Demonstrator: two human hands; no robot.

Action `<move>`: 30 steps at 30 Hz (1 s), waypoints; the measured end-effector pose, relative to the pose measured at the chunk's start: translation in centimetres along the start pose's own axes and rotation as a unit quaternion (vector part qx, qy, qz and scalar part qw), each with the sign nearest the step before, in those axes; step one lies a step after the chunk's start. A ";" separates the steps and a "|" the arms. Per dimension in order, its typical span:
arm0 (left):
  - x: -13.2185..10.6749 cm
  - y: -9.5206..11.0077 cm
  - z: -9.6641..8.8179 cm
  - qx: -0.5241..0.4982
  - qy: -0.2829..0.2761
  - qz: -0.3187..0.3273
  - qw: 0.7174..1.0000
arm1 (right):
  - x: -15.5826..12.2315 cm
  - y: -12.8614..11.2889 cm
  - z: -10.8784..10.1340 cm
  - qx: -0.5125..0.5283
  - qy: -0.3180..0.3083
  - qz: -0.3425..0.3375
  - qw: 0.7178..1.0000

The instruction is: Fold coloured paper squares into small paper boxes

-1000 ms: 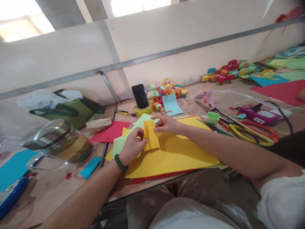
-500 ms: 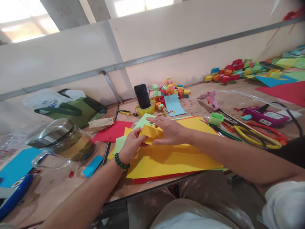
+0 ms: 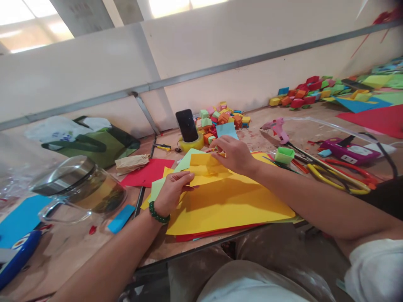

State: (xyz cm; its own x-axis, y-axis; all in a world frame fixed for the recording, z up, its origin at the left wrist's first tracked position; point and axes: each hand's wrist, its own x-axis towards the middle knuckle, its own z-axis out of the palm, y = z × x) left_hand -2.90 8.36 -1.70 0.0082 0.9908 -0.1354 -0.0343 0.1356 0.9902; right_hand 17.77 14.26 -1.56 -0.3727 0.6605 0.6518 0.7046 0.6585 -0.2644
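Observation:
Between my hands is a creased piece of yellow paper, partly unfolded, above a stack of large yellow sheets. My left hand pinches its lower left edge between thumb and fingers. At its upper right, the bent fingers of my right hand close on the far edge, and the fingertips are partly hidden. Red sheets show under the yellow stack. Pale green paper lies just left of the yellow piece, and a light blue sheet lies behind my right hand.
A phone leans upright on a tape roll, beside small folded paper boxes. On the right are a pink glue gun, a green paper box, scissors and a purple power strip. A glass teapot stands left.
The yellow paper piece has opened from a folded, bulky shape into a flatter, wider one. My right hand has moved up from spread fingers to a grip on its far edge.

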 end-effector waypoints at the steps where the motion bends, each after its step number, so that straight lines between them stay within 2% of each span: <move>1: 0.1 -0.1 0.0 -0.004 0.006 0.005 1.000 | -0.1 -0.2 -0.3 -0.009 0.007 -0.010 1.000; 4: 0.2 -0.3 -0.2 -0.016 0.023 0.023 0.999 | -0.6 -1.0 -1.0 -0.003 -0.006 -0.065 0.998; 7: 0.3 -0.3 -0.2 -0.031 0.030 0.035 0.998 | -0.9 -1.6 -1.4 0.011 -0.031 -0.173 0.984; 10: 0.2 -0.3 -0.2 -0.046 0.033 0.041 0.998 | -0.9 -1.9 -1.2 -0.005 -0.041 -0.281 0.959; 14: 0.0 -0.1 -0.1 -0.059 0.030 0.033 0.997 | -0.8 -1.8 -0.5 -0.068 -0.032 -0.344 0.936; 20: -0.2 -0.1 0.0 -0.059 0.022 0.033 0.997 | -0.7 -0.7 0.2 -0.132 0.006 -0.330 0.935; 23: -0.1 -0.1 -0.2 -0.008 0.010 0.033 0.999 | -0.4 -0.5 0.1 -0.135 0.005 -0.296 0.946; 24: -0.1 -0.1 -0.3 0.020 0.017 0.052 0.998 | -0.3 -0.5 0.0 -0.128 -0.016 -0.283 0.950; 26: -0.1 -0.2 -0.6 0.087 0.063 0.131 0.986 | -0.2 -0.6 -0.2 -0.104 -0.093 -0.257 0.956; 28: -0.2 -0.3 -0.8 0.157 0.111 0.227 0.955 | -0.1 -0.7 -0.4 -0.080 -0.188 -0.224 0.953; 30: -0.4 -0.6 -0.8 0.236 0.102 0.294 0.921 | -0.1 -0.8 -0.6 -0.052 -0.269 -0.180 0.945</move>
State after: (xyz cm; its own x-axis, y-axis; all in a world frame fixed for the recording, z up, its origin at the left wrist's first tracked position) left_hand -3.71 7.84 -2.29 -0.0625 0.8791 0.4725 0.4661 -0.3929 0.7927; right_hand 17.59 13.46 -0.96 -0.8329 0.5063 0.2235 0.5185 0.8550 -0.0047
